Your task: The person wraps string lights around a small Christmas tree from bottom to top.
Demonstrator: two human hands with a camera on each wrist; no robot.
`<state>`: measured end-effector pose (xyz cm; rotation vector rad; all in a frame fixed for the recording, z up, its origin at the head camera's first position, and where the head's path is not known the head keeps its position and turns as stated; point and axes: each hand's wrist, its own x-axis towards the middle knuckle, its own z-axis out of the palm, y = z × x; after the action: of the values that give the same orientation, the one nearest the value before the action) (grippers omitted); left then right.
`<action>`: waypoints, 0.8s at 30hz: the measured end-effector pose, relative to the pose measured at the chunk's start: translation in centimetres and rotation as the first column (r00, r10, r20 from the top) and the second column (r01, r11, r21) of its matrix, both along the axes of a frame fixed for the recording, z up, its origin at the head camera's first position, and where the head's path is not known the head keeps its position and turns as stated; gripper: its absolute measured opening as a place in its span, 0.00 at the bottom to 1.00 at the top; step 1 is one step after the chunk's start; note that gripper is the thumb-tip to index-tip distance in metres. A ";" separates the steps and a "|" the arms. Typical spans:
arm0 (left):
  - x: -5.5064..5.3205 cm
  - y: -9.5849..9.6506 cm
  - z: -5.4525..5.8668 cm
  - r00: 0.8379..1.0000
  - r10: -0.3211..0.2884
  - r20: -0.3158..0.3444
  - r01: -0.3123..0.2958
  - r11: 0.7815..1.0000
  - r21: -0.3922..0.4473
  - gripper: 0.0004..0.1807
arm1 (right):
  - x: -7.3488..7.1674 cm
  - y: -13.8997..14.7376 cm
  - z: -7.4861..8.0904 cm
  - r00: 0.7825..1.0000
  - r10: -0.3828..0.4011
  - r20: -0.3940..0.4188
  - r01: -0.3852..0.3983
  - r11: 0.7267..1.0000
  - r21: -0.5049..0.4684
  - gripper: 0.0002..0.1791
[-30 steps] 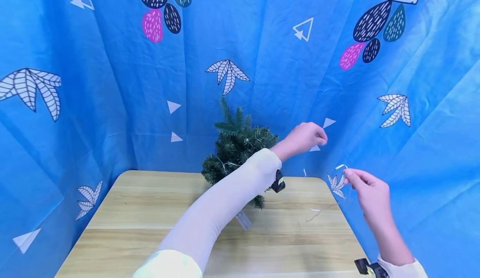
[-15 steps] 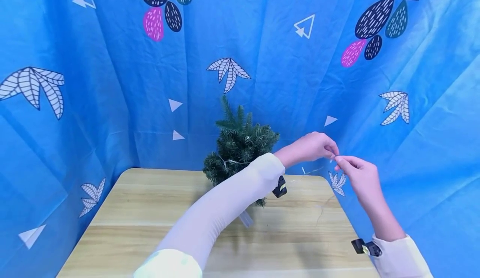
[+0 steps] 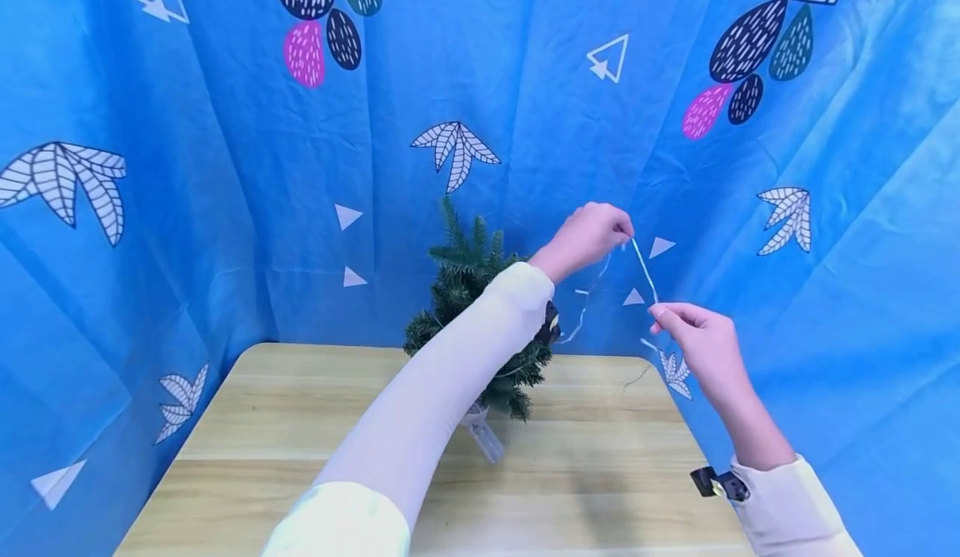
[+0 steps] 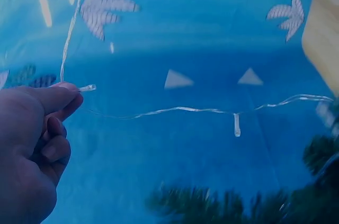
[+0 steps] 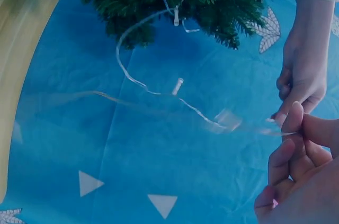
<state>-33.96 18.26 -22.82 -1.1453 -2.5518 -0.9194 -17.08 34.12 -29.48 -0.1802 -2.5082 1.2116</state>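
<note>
A small green artificial Christmas tree stands at the back of the table, partly hidden by my left forearm. A clear-wired string light with small tube-like bulbs runs from its branches. My left hand pinches the wire at the right of the tree; one bulb sticks out past the fingertips in the left wrist view. Lower and further right, my right hand pinches the same wire between thumb and finger. A short length is stretched between both hands. From the right hand, a loose piece hangs down, blurred in the right wrist view.
The wooden table has rounded back corners. A patterned blue cloth hangs close behind it and at both sides. A pale see-through strip pokes out under the tree. Black wrist cameras are strapped at the cuffs.
My hands met at the wire half a second ago. Since then the left hand has moved up and left, drawing the wire out between them; the right hand has shifted slightly left.
</note>
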 end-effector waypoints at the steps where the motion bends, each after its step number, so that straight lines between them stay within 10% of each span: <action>1: -0.4 -0.4 0.2 1.000 0.020 0.019 -0.021 1.000 0.016 0.11 | -0.1 -0.2 -0.1 1.000 0.007 0.006 -0.007 1.000 -0.003 0.29; 12: -3.7 -4.5 3.0 0.986 0.133 0.097 -0.144 0.982 0.125 0.13 | -0.7 -2.1 -0.1 0.998 0.054 0.007 -0.054 0.998 -0.023 0.29; 24: -5.0 -8.5 4.1 0.962 0.264 -0.063 -0.254 0.958 0.135 0.12 | -1.4 -4.3 0.0 0.997 0.069 -0.026 -0.070 0.997 -0.032 0.28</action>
<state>-38.93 9.75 -18.68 -0.7725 -2.4633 -0.9315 -18.46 29.84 -29.45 -0.0856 -2.4936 1.2746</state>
